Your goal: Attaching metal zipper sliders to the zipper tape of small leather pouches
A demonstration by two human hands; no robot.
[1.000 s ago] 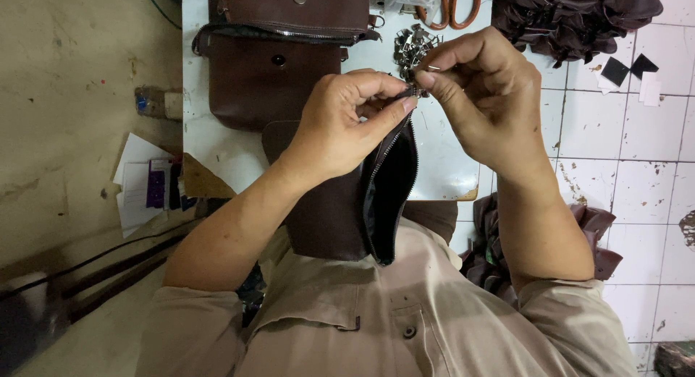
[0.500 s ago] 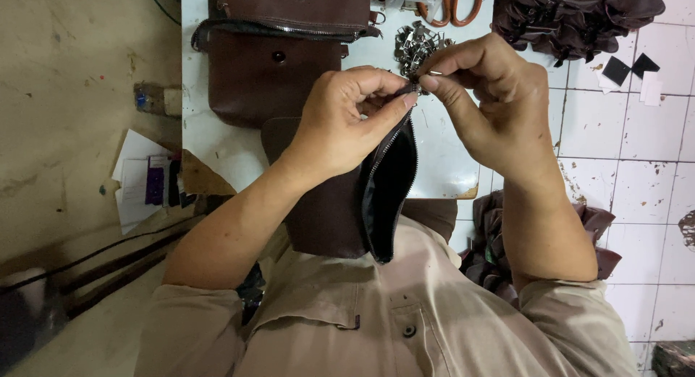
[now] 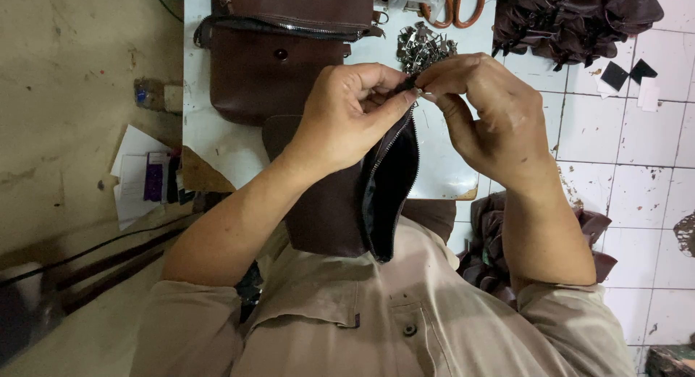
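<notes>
I hold a dark brown leather pouch upright over my lap, its black-lined zipper opening facing right. My left hand grips the pouch's top corner at the end of the zipper tape. My right hand pinches a small metal zipper slider at that same top end, fingertips of both hands touching there. The slider is mostly hidden by my fingers.
On the small white table lie a pile of metal zipper sliders, brown leather bags, and orange-handled scissors. Dark leather pieces sit on the white tiled floor at right; more lie by my right elbow. Papers lie left.
Both hands have stayed at the pouch's top corner, with only small finger movements around the slider. The pouch hangs as before.
</notes>
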